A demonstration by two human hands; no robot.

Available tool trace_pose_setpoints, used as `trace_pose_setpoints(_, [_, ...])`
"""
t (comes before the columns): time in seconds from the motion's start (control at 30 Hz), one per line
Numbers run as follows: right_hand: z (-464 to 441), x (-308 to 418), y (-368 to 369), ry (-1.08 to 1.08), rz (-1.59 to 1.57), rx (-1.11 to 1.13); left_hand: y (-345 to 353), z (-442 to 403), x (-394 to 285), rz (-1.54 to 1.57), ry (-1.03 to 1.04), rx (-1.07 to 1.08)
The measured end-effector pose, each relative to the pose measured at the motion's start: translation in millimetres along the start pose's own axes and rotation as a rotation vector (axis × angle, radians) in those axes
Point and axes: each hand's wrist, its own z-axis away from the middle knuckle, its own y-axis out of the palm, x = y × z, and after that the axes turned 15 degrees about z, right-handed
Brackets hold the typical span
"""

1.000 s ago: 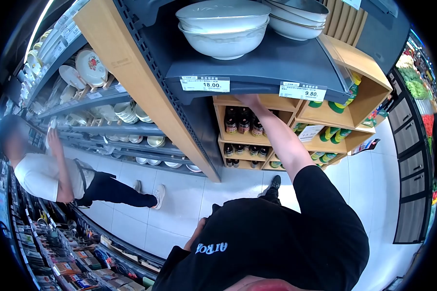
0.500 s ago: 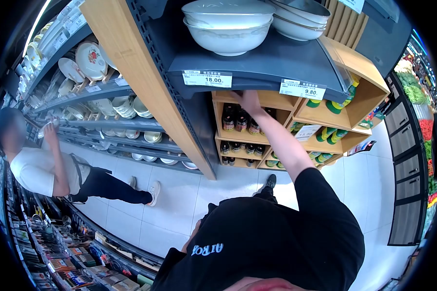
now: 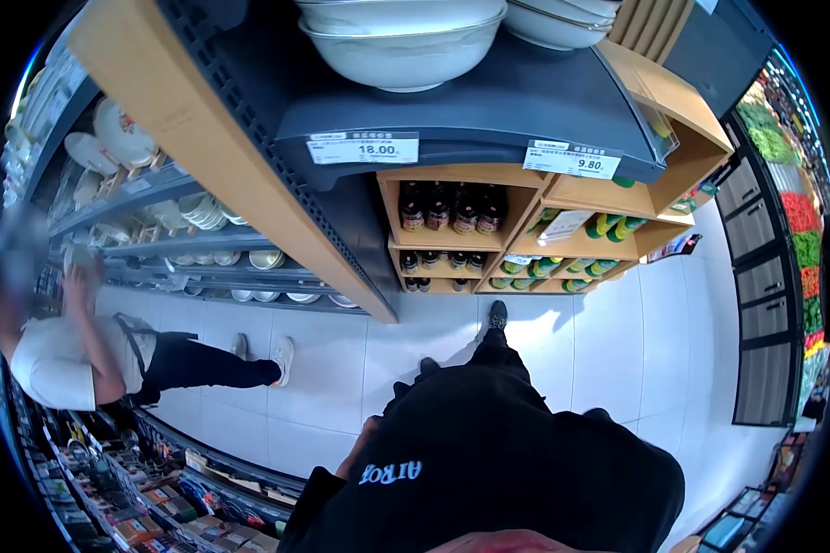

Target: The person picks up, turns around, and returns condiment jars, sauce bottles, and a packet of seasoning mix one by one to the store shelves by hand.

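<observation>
Part of my left hand shows low beside my black shirt; its fingers are hidden, so what it may hold cannot be seen. My right hand is out of view. In front of me, a dark grey shelf carries stacked white bowls with price tags reading 18.00 and 9.80. Below it, a wooden cubby rack holds dark bottles with labels. Yellow-and-green bottles lie in the neighbouring compartments.
At left, a person in a white top stands near racks of plates and bowls, hands raised around a pale item. A wooden post stands between the shelves. Utensil racks lie lower left; produce is displayed at right.
My right arm, stretched toward the wooden rack before, has drawn back out of view. My view has shifted, and the bowls now sit higher in it. The other person's hands remain raised.
</observation>
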Motion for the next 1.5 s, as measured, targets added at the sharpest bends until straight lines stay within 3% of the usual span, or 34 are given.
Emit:
trace_pose_setpoints(0.13, [91,-20,13,0.114,-0.236,0.03,-7,-25,9,-0.08,0.054,0.021])
trace_pose_setpoints(0.27, [83,31,25,0.024,-0.55,0.094,-20,-100,43,0.154,0.072,-0.033])
trace_pose_setpoints(0.33, [38,59,17,-0.254,-0.359,0.1,-37,-139,41,-0.424,0.493,-0.116])
trace_pose_setpoints(0.4, [40,78,-1,-0.409,-0.41,-0.355,-65,-139,-2,0.291,0.102,-0.161])
trace_pose_setpoints(0.5, [23,85,-45,-0.405,-0.368,-0.258,-98,-143,-53,0.406,0.183,-0.232])
trace_pose_setpoints(0.6, [9,79,-55,-0.371,-0.47,-0.338,-98,-143,-83,0.563,0.26,-0.332])
trace_pose_setpoints(0.67, [-17,68,-45,-0.368,-0.451,-0.203,-92,-140,-97,0.658,0.293,-0.384])
trace_pose_setpoints(0.7, [-28,62,-34,-0.342,-0.492,-0.169,-85,-138,-98,0.68,0.296,-0.38])
trace_pose_setpoints(0.8, [-62,51,-11,-0.339,-0.193,0.002,-40,-125,-79,0.716,0.28,-0.345])
trace_pose_setpoints(0.87, [-45,49,-18,-0.316,-0.168,-0.068,-4,-123,-44,0.304,0.436,-0.225])
trace_pose_setpoints(0.97, [-65,41,-1,-0.453,-0.282,-0.105,33,-55,-46,0.085,0.179,-0.001])
trace_pose_setpoints(1.03, [-70,28,7,-0.578,-0.408,-0.114,61,-32,-42,0.161,0.019,0.009])
trace_pose_setpoints(1.2, [-66,-1,7,-0.509,-0.327,-0.076,101,-24,-56,0.269,-0.141,-0.098])
trace_pose_setpoints(1.33, [-70,-21,12,-0.47,-0.287,-0.046,105,-57,-73,0.274,0.015,-0.184])
trace_pose_setpoints(1.4, [-75,-30,15,-0.456,-0.272,-0.042,64,-57,-103,0.134,0.344,-0.023])
trace_pose_setpoints(1.5, [-78,-47,19,-0.45,-0.252,-0.032,54,-75,-145,0.541,0.201,-0.221])
